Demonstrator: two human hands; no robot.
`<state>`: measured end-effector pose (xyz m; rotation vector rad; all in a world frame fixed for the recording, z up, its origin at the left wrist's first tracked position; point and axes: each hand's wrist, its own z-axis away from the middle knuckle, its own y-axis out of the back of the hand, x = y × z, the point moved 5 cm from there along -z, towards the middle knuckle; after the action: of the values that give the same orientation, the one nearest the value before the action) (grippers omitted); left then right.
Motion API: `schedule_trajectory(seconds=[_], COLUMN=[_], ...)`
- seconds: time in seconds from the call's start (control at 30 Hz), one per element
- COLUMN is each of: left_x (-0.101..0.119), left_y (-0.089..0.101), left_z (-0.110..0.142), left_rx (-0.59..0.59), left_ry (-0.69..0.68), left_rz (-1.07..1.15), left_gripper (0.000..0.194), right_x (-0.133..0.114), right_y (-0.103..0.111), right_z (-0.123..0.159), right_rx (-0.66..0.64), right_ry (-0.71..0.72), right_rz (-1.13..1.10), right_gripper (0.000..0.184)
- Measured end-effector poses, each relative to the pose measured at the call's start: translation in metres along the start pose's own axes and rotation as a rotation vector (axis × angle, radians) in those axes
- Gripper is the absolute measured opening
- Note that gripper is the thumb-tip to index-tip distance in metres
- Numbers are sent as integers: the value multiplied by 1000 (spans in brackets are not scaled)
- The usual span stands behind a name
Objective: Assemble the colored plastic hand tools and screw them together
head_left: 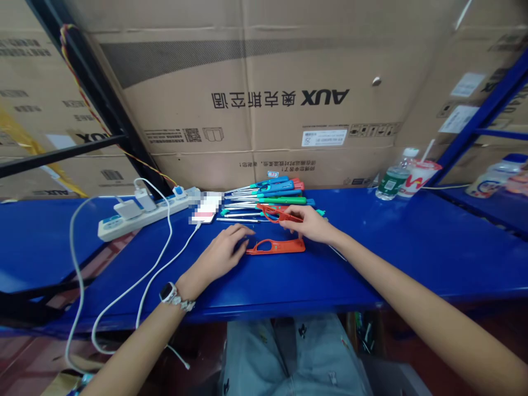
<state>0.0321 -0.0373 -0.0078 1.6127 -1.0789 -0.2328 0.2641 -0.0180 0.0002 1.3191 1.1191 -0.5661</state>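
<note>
An orange plastic handle shell (275, 246) lies flat on the blue table (391, 253). My left hand (220, 254) rests beside its left end, fingers stretched out and apart, fingertips touching it. My right hand (307, 223) is closed in a pinch on a second orange handle piece (277, 213), held just above the table behind the first. Behind both lies a row of lighters with blue, green and red handles and thin metal stems (268, 197).
A white power strip (140, 214) with chargers and white cables (124, 291) sits at the left. A phone (205, 208) lies next to it. A water bottle (390, 181) and a cup (416, 179) stand at the right. Cardboard boxes (264, 99) wall the back.
</note>
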Motion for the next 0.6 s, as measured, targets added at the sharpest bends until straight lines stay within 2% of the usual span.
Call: schedule_trajectory(seconds=[0.17, 0.3, 0.47, 0.6], left_x=[-23, -23, -25, -26], left_y=[-4, -5, 4, 10], left_z=[-9, -12, -10, -18], left_rx=[-52, -67, 31, 77], left_ry=[27, 5, 38, 15], left_rz=[41, 42, 28, -64], left_gripper=[19, 16, 13, 14], right_x=[-5, -1, 0, 0], right_y=[-7, -16, -25, -26], right_z=[-7, -11, -11, -11], right_rx=[64, 42, -55, -18], right_ry=[170, 141, 219, 291], right_rz=[269, 413, 494, 656], right_gripper=[15, 29, 25, 29])
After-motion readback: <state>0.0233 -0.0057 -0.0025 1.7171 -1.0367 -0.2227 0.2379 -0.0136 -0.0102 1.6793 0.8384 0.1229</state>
